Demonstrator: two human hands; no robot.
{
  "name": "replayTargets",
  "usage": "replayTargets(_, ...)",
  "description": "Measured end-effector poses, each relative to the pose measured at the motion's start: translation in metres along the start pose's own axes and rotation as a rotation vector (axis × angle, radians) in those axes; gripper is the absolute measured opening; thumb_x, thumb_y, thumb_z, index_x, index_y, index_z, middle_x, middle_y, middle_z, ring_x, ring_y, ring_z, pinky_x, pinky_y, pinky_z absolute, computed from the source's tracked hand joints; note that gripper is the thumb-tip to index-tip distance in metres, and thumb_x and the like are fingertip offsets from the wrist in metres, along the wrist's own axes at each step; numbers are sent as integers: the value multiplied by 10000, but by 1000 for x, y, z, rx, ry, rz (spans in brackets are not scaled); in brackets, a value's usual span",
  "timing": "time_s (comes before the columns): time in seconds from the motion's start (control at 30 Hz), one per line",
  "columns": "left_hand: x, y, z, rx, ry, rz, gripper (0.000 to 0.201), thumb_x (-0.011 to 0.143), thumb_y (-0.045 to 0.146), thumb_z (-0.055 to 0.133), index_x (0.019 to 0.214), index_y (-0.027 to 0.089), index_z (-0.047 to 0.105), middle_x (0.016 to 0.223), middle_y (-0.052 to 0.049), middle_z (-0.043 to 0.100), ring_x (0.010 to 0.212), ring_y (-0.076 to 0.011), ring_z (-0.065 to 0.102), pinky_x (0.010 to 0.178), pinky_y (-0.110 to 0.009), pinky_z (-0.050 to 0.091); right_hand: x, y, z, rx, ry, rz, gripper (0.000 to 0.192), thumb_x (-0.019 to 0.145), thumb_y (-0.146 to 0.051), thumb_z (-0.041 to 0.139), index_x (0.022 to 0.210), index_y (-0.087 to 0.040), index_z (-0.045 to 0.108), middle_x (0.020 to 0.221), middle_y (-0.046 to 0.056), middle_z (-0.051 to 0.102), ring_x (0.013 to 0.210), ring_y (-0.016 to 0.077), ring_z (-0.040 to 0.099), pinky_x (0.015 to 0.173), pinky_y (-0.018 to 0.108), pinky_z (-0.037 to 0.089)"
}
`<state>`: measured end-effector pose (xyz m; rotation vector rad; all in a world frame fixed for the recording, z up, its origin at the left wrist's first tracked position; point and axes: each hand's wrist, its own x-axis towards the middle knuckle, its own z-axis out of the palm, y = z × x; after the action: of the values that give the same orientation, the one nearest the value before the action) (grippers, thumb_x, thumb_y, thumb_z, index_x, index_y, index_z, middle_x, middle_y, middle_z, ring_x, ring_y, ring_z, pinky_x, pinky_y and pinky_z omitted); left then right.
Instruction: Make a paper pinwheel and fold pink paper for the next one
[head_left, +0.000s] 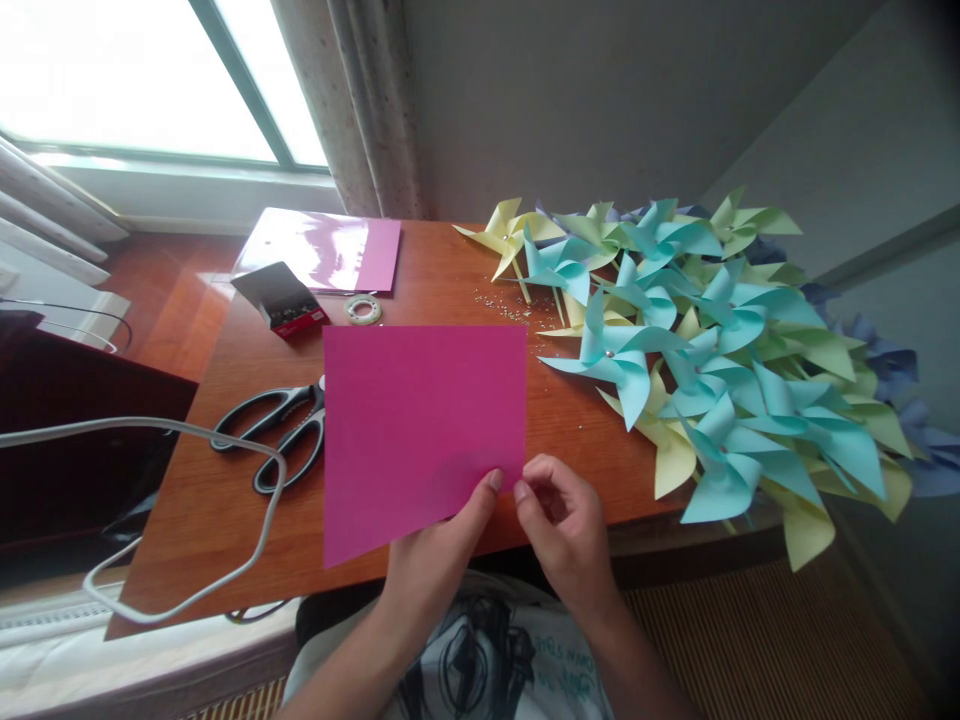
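Observation:
A flat magenta sheet of paper point(424, 430) is held up above the front of the table, unfolded. My left hand point(442, 540) grips its lower edge, thumb on top and the other fingers hidden underneath. At the lower right corner, my right hand point(559, 510) pinches the paper between thumb and curled fingers. Left of the sheet lie scissors point(289, 425) with black and grey handles; the paper hides their blades. Just beyond the sheet's far edge rests a small roll of tape point(363, 309).
Many paper pinwheels point(720, 340) in turquoise, green, yellow and purple crowd the right side. An opened red box point(300, 318) and a pack of pink paper point(319, 245) sit at the back left of the wooden table point(187, 545). A white cable point(262, 530) loops over the left edge.

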<state>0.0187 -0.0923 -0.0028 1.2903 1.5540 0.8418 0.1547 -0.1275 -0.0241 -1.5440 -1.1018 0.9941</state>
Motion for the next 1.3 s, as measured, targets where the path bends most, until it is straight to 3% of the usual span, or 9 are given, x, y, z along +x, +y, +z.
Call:
replayTargets(0.4, 2, 2, -2, 161, -126, 79, 273, 837, 436, 610, 782, 236, 788, 686, -15, 757, 706, -242, 702, 826, -337, 545, 6, -13, 2, -199, 64, 1, 177, 867, -233, 599, 700, -206, 547, 633, -37, 520, 582, 129, 477, 548, 252, 367)
replayTargets(0.7, 2, 5, -3, 45, -80, -62, 260, 823, 447, 661, 757, 224, 776, 748, -25, 781, 811, -267, 714, 883, -364, 513, 5, -16, -2, -68, -26, 24, 167, 930, -288, 578, 810, -187, 636, 757, 19, 625, 694, 165, 581, 618, 265, 446)
replayTargets(0.93, 2, 8, -4, -4, -77, -116, 267, 807, 464, 704, 769, 208, 771, 750, -30, 772, 833, -275, 703, 902, -376, 496, 4, -10, -3, 100, -65, 88, 212, 946, -353, 596, 813, -189, 621, 733, -12, 552, 592, 116, 474, 515, 231, 379)
replayTargets(1.3, 3, 6, -2, -78, -102, -108, 275, 820, 466, 710, 770, 198, 751, 801, -35, 769, 846, -260, 686, 903, -371, 489, 2, -4, -2, 62, -35, 63, 183, 949, -331, 588, 839, -191, 627, 767, 6, 589, 647, 140, 522, 576, 251, 409)
